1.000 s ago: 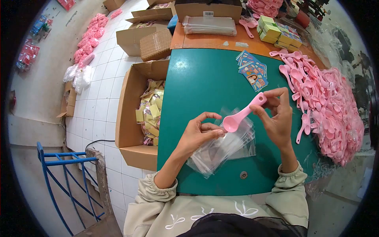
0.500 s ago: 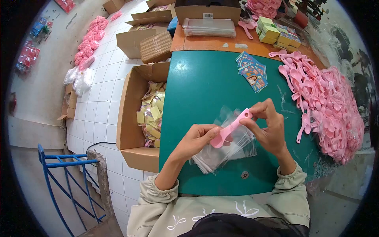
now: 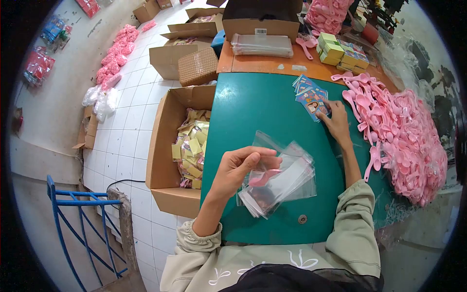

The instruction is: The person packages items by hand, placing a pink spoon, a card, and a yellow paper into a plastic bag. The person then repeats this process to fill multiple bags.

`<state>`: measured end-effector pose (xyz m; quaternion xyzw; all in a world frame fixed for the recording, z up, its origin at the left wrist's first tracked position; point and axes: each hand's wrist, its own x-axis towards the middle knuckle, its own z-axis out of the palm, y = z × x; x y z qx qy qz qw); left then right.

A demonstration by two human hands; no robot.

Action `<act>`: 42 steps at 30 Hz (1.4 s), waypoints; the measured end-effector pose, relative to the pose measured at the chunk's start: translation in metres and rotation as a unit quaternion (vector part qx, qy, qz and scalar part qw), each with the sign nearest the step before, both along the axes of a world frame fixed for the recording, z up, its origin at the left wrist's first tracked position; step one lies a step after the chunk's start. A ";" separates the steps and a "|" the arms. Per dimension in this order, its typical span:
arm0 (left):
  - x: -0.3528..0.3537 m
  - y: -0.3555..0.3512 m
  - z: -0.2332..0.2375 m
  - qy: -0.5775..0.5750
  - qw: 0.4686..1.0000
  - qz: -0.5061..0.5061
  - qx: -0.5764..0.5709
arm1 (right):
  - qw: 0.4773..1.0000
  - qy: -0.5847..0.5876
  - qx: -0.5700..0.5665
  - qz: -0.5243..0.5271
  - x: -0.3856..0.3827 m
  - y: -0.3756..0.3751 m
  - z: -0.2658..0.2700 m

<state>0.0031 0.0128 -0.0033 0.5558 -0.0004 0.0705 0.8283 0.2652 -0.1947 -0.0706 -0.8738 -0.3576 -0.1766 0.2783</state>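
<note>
My left hand (image 3: pixel 241 168) is over the middle of the green table, its fingers closed on a pink plastic spoon (image 3: pixel 264 178). Part of the spoon is hidden behind the fingers. Beneath it lies a fanned stack of clear plastic bags (image 3: pixel 287 187). Farther up the table, my right hand (image 3: pixel 336 121) reaches a small pile of blue printed cards (image 3: pixel 305 91), with thumb and fingertips closed at the edge of the nearest card. A large heap of pink spoons (image 3: pixel 404 141) lies to the right of my right arm.
Left of the table stands a cardboard box (image 3: pixel 163 141) of packed yellow-and-clear packets. On the orange surface (image 3: pixel 267 65) behind are a pack of clear bags (image 3: pixel 262 45) and yellow card stacks (image 3: pixel 335 48). A blue metal frame (image 3: pixel 87 202) stands at lower left.
My right hand has let go of the spoon's handle and moved up and away to the cards. The spoon stays in my left hand, which is now turned over it.
</note>
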 end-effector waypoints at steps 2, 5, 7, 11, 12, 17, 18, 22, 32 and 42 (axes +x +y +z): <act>-0.001 0.001 -0.001 0.011 1.000 0.008 -0.010 | 0.994 0.102 0.024 -0.032 0.004 -0.002 0.002; 0.001 0.003 0.002 0.022 1.000 0.010 0.007 | 0.987 0.137 0.059 -0.052 0.002 -0.001 0.006; 0.002 0.001 0.005 0.051 0.998 0.019 0.028 | 0.986 0.142 0.082 -0.032 -0.002 0.000 0.012; 0.004 0.001 0.010 0.093 0.994 0.006 0.055 | 0.959 0.239 0.124 0.094 -0.041 0.004 0.094; 0.005 0.001 0.012 0.097 0.994 -0.003 0.047 | 0.943 0.275 0.134 0.134 -0.057 0.006 0.116; 0.005 -0.003 0.015 0.098 0.994 -0.014 0.036 | 0.946 0.212 0.085 0.229 -0.110 0.009 0.155; 0.005 -0.003 0.010 0.076 0.995 -0.022 0.068 | 0.951 0.182 0.049 0.245 -0.113 0.008 0.157; 0.005 -0.007 0.008 0.071 0.980 -0.057 0.175 | 0.948 0.155 -0.003 0.277 -0.120 0.008 0.155; 0.004 -0.020 0.028 0.102 0.944 -0.088 0.300 | 0.895 0.247 -0.066 0.365 -0.138 0.024 0.133; -0.042 0.009 0.002 0.072 0.966 -0.049 0.243 | 0.839 0.484 0.015 0.248 -0.127 0.012 0.108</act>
